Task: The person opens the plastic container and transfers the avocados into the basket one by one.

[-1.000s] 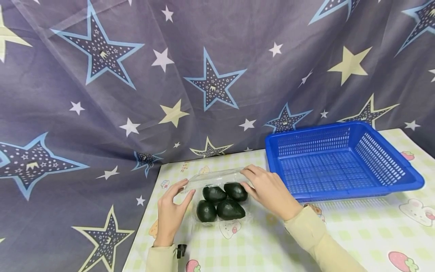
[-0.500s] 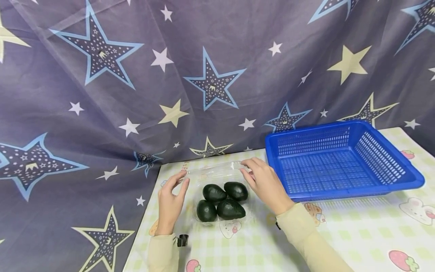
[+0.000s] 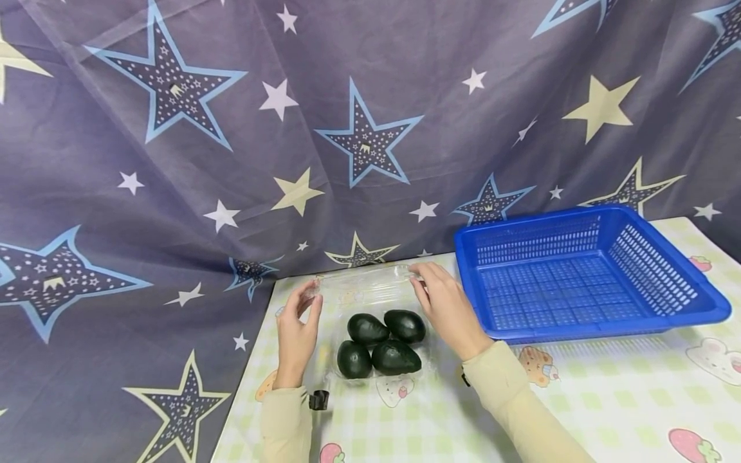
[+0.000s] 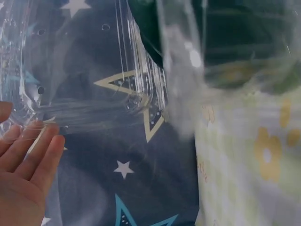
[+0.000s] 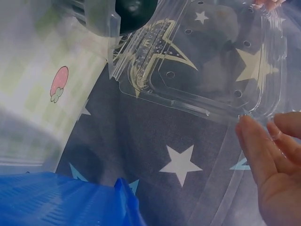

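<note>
A clear plastic clamshell box (image 3: 341,379) lies on the table with several dark green avocados (image 3: 396,357) in its tray. Its hinged lid (image 3: 365,286) stands raised at the far side, tilted back; small round vent holes show in it in both wrist views. My left hand (image 3: 298,334) holds the lid's left corner, fingertips at the plastic edge (image 4: 28,160). At the opposite corner my right hand (image 3: 448,308) grips the lid between fingers and thumb (image 5: 277,160). In the wrist views the avocados are partly cut off by the frame edge.
A blue plastic basket (image 3: 579,331) with slotted walls stands on the right, close beside my right hand. The table has a green-and-white checked cloth (image 3: 417,424). A dark star-patterned curtain (image 3: 231,128) hangs behind the table's far edge.
Both hands have moved away from me and slightly up, swinging the lid from low over the avocados back toward the curtain. The avocados and basket have stayed in place.
</note>
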`<state>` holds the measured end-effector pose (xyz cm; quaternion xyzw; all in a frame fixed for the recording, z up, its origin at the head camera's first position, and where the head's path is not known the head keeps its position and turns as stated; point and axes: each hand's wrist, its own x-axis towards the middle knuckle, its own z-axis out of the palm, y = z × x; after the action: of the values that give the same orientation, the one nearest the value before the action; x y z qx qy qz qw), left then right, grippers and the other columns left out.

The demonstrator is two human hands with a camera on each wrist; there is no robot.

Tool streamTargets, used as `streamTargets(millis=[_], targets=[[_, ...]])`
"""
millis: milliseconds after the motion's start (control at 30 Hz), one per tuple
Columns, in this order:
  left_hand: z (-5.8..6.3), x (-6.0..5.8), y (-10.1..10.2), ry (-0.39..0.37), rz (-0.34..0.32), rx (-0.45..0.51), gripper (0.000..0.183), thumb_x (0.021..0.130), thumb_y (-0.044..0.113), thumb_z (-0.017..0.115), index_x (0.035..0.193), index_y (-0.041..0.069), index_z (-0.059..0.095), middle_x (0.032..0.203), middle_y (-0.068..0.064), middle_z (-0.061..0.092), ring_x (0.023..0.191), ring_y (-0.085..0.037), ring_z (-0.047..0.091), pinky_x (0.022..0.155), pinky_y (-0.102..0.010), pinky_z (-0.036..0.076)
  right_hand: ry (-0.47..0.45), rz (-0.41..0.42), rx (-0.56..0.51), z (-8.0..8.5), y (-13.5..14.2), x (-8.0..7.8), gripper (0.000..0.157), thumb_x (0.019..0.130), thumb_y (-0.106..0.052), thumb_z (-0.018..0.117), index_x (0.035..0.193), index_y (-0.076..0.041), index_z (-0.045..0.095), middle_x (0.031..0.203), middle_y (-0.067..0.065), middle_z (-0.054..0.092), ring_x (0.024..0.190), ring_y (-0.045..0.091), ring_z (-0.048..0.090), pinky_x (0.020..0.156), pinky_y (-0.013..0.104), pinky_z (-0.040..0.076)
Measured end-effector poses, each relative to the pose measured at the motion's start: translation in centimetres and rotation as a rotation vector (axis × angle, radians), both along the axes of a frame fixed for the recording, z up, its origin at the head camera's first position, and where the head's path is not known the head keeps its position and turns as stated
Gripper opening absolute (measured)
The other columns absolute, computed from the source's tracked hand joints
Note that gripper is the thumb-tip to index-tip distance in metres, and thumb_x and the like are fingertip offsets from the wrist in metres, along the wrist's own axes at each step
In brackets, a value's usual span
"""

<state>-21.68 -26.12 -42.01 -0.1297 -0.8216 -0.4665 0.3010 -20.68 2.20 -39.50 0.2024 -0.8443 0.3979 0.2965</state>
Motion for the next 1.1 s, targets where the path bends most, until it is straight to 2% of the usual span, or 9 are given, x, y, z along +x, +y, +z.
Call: streamTargets(millis=[133, 233, 300, 567, 700, 800, 1000, 1100], targets=[[0.1, -0.4, 0.2, 0.004, -0.008, 0.041, 0.033, 0.098, 0.007, 0.06, 0.13, 0.007, 0.061, 0.127, -0.016, 0.065, 0.113, -0.027, 0.064, 0.099, -0.018, 0.052, -0.011, 0.001, 0.012, 0.0, 0.1, -0.3, 0.024, 0.099, -0.009, 0.059, 0.121, -0.001, 0.063, 0.116, 0.013, 0.067, 0.104, 0.027, 0.066, 0.092, 0.04, 0.058], [0.2, -0.7, 0.3, -0.013, -0.006, 0.054, 0.033, 0.099, 0.01, 0.059, 0.131, 0.005, 0.06, 0.127, -0.014, 0.066, 0.114, -0.026, 0.064, 0.097, -0.01, 0.049, -0.036, 0.005, 0.007, -0.2, 0.1, -0.5, 0.027, 0.099, -0.01, 0.058, 0.125, -0.002, 0.06, 0.12, 0.013, 0.066, 0.103, 0.028, 0.067, 0.09, 0.041, 0.06], [0.3, -0.9, 0.3, -0.028, -0.006, 0.062, 0.033, 0.099, 0.012, 0.058, 0.132, 0.004, 0.06, 0.127, -0.012, 0.066, 0.114, -0.026, 0.064, 0.097, -0.01, 0.049, -0.046, 0.012, 0.004, -0.2, 0.2, -0.6, 0.03, 0.099, -0.011, 0.059, 0.128, -0.002, 0.058, 0.122, 0.014, 0.065, 0.102, 0.029, 0.068, 0.089, 0.042, 0.06], [0.3, -1.6, 0.1, -0.056, -0.003, 0.104, 0.038, 0.099, 0.015, 0.06, 0.136, 0.008, 0.055, 0.128, -0.011, 0.067, 0.114, -0.028, 0.064, 0.096, -0.011, 0.05, -0.075, 0.059, 0.02, -0.9, 0.2, -1.4, 0.042, 0.098, -0.013, 0.062, 0.134, 0.003, 0.049, 0.129, 0.021, 0.06, 0.114, 0.034, 0.062, 0.101, 0.046, 0.054], [0.6, -1.9, 0.2, -0.078, -0.016, 0.119, 0.042, 0.099, 0.013, 0.059, 0.14, 0.009, 0.051, 0.129, -0.013, 0.066, 0.117, -0.029, 0.063, 0.096, -0.009, 0.048, -0.085, 0.081, 0.011, -1.1, 0.3, -2.0, 0.042, 0.099, -0.014, 0.06, 0.135, 0.003, 0.047, 0.13, 0.021, 0.059, 0.113, 0.033, 0.062, 0.099, 0.045, 0.055], [0.8, -1.9, 0.3, -0.098, -0.01, 0.118, 0.043, 0.099, 0.009, 0.058, 0.142, 0.008, 0.049, 0.131, -0.018, 0.063, 0.12, -0.032, 0.061, 0.099, -0.015, 0.049, -0.103, 0.097, -0.006, -1.1, 0.3, -2.3, 0.043, 0.1, -0.015, 0.057, 0.138, 0.002, 0.044, 0.131, 0.021, 0.058, 0.114, 0.033, 0.061, 0.097, 0.045, 0.056], [1.7, -0.8, 1.0, -0.158, -0.034, 0.115, 0.05, 0.099, 0.0, 0.054, 0.146, -0.002, 0.041, 0.138, -0.028, 0.055, 0.127, -0.041, 0.054, 0.109, -0.044, 0.047, -0.164, 0.108, -0.027, -1.3, 0.3, -2.3, 0.057, 0.101, -0.017, 0.057, 0.148, 0.004, 0.033, 0.136, 0.025, 0.054, 0.123, 0.035, 0.056, 0.1, 0.046, 0.055], [2.1, -0.2, 1.4, -0.207, -0.069, 0.108, 0.053, 0.099, 0.0, 0.054, 0.148, -0.005, 0.036, 0.142, -0.029, 0.05, 0.131, -0.041, 0.05, 0.111, -0.048, 0.044, -0.18, 0.107, -0.026, -1.6, 0.4, -2.2, 0.06, 0.1, -0.017, 0.058, 0.149, 0.005, 0.031, 0.138, 0.026, 0.053, 0.125, 0.037, 0.055, 0.102, 0.047, 0.054]])
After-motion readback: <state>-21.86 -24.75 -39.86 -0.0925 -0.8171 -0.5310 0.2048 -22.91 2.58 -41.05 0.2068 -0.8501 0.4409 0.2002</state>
